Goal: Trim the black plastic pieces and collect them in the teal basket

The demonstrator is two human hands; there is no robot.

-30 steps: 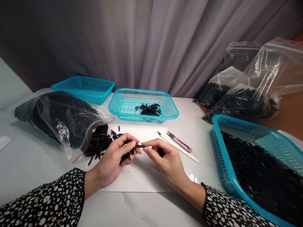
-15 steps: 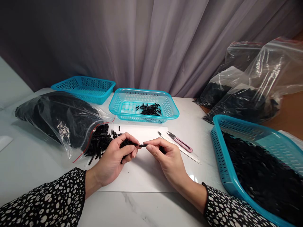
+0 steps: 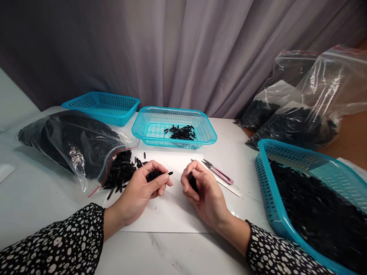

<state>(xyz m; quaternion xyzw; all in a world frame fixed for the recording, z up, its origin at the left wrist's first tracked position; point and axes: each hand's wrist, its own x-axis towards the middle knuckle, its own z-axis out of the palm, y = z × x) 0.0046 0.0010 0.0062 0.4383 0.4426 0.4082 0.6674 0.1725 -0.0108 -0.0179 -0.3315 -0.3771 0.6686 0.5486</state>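
My left hand point(image 3: 140, 193) pinches a slim black piece point(image 3: 170, 173) between thumb and fingertips, its end sticking out to the right. More dark pieces show behind those fingers; whether they are held or lie on the paper I cannot tell. A short way off, my right hand point(image 3: 208, 194) is curled round a bunch of dark pieces point(image 3: 193, 183). Both hands are over a white sheet of paper point(image 3: 169, 223). Left of them, a heap of loose black pieces point(image 3: 119, 172) lies at the mouth of a filled clear zip bag point(image 3: 65, 143).
Pink-handled snips point(image 3: 220, 173) lie beside a thin white pointed tool point(image 3: 231, 188). A blue basket point(image 3: 174, 143) holds some black pieces; another blue basket point(image 3: 126, 118) stands back left. A fuller basket point(image 3: 268, 198) is at right, before clear zip bags point(image 3: 298, 118). A grey curtain point(image 3: 160, 57) hangs behind.
My hands have come apart. The right one has drawn back from the piece and turned, its fingers curling in so the dark bunch shows. The left hand keeps its pinch.
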